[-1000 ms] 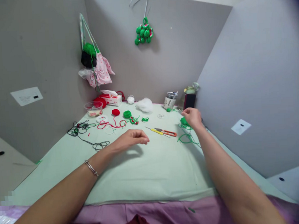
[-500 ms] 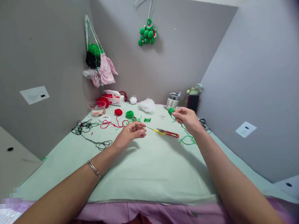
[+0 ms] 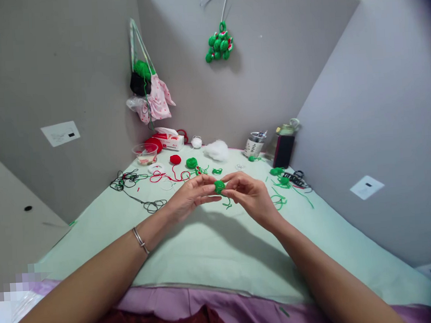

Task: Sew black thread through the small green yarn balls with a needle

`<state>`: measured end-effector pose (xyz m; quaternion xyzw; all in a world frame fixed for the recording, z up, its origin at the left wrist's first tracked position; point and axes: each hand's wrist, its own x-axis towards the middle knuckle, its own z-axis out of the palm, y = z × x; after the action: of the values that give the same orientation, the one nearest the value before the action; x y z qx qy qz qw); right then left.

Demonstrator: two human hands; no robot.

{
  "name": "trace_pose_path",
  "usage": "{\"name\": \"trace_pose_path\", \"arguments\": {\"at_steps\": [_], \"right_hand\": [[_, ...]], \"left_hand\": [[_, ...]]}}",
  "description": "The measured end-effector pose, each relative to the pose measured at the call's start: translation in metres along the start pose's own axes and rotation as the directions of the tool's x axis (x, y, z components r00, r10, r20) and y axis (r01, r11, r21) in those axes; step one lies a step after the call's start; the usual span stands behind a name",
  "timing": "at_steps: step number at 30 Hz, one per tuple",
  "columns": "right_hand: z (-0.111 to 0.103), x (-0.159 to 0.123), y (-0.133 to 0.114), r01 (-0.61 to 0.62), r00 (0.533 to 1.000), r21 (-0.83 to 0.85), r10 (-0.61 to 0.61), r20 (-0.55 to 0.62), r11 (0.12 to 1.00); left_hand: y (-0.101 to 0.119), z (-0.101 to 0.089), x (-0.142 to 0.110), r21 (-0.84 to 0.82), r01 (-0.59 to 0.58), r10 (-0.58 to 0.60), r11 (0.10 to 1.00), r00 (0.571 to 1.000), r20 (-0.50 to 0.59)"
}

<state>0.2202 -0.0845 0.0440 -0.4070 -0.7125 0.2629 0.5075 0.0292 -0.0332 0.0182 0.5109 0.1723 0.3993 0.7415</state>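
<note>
Two hands meet over one small green crocheted piece point(image 3: 219, 187), held up in the air above the pale cloth on the bench point(image 3: 191, 259). The left hand point(image 3: 188, 197) grasps it from the left side with its fingertips, and the right hand point(image 3: 253, 195) pinches it from the right. As I judge it, the piece is being turned or looked over between the fingers; handling it calls for a light fingertip grip, with the green yarn end point(image 3: 228, 205) below it kept free. From where I stand, the piece is too small for me to tell whether it is stuffed or hollow.

Beyond the piece, slightly left, sit a green yarn ball point(image 3: 191, 162) and a red yarn ball point(image 3: 175, 159); straight behind it lies a tuft of white fluff point(image 3: 217, 151). Far to its left is a tangle of dark cord point(image 3: 124, 179), while a bundle of green yarn point(image 3: 276, 171) lies off to its right.

Half a second ago the right hand alone had the piece, out by the tin point(image 3: 254, 145), and the left hand was empty. Now both have hold of it, and the orange-handled snips and yellow-handled tool have gone from sight, apparently behind the hands.
</note>
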Motion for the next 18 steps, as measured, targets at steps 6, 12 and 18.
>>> {"name": "trace_pose_path", "arguments": {"at_steps": [6,12,18], "right_hand": [[-0.008,0.000,-0.002,-0.062,0.996,-0.087,0.056,-0.072,0.994],[-0.011,-0.003,-0.007,-0.033,0.999,-0.267,0.034,0.000,0.963],[-0.005,-0.008,-0.010,0.124,0.991,-0.420,-0.095,0.090,0.899]], "left_hand": [[0.001,-0.003,0.001,0.023,-0.046,0.047,0.999,0.998,-0.043],[0.002,-0.008,0.001,0.041,-0.047,0.048,0.998,0.998,-0.041],[0.002,-0.006,0.000,0.064,-0.071,0.073,0.995,0.997,-0.039]]}}
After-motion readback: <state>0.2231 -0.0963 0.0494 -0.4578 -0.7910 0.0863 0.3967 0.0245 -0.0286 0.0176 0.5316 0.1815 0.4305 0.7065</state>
